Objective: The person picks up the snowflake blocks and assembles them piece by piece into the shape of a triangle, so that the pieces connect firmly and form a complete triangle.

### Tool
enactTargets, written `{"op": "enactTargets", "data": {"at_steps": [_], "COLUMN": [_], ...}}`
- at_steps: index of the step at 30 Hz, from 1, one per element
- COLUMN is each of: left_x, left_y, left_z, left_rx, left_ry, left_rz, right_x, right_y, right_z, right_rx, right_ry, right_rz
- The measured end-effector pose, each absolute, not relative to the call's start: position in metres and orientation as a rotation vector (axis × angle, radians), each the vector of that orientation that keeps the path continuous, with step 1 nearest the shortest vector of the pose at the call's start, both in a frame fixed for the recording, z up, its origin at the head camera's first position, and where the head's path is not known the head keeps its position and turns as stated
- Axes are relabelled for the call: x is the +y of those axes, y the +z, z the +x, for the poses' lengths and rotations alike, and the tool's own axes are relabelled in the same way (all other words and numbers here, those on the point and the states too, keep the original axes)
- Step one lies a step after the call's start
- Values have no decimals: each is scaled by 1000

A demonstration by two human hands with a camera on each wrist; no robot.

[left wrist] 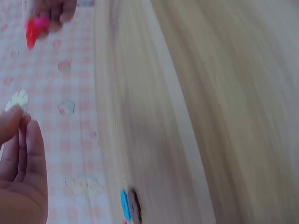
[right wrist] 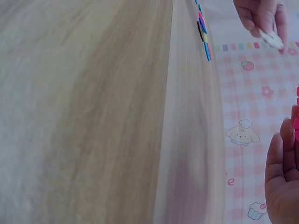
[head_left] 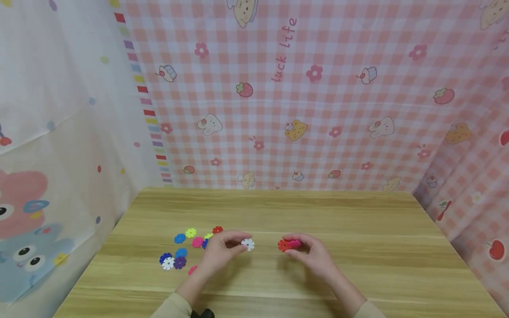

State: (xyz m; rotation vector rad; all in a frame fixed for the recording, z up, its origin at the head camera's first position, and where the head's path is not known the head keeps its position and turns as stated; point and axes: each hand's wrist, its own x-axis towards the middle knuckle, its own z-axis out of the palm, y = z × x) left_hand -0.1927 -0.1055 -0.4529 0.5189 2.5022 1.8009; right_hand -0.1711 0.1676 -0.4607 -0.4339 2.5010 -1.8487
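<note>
My left hand [head_left: 222,252] pinches a white notched snowflake disc [head_left: 248,244] between thumb and fingers, above the wooden table. Across a gap to the right, my right hand [head_left: 316,257] grips a red snowflake disc [head_left: 283,246] together with a pink one [head_left: 294,244]; the two look joined. In the left wrist view the white disc [left wrist: 19,99] stands up from the left fingertips, and the red disc [left wrist: 31,35] shows blurred at the upper left. The right wrist view has the white disc [right wrist: 271,39] edge-on; the right hand's pieces are mostly cut off there.
Loose snowflake discs in several colours lie on the table left of my left hand, among them a purple disc [head_left: 180,263], a white one [head_left: 168,263] and a yellow one [head_left: 191,232]. Behind the wooden table [head_left: 358,216] hangs a pink checked curtain [head_left: 342,106].
</note>
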Motion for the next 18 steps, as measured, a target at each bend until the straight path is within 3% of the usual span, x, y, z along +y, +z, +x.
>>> {"op": "enactTargets", "data": {"at_steps": [18], "left_x": [-49], "left_y": [-443], "left_z": [-188], "left_rx": [2582], "left_ry": [1785], "left_rz": [634], "right_x": [163], "right_y": [-461], "right_z": [-172], "right_rx": [2463], "right_ry": [-1932], "right_rz": [-445]}}
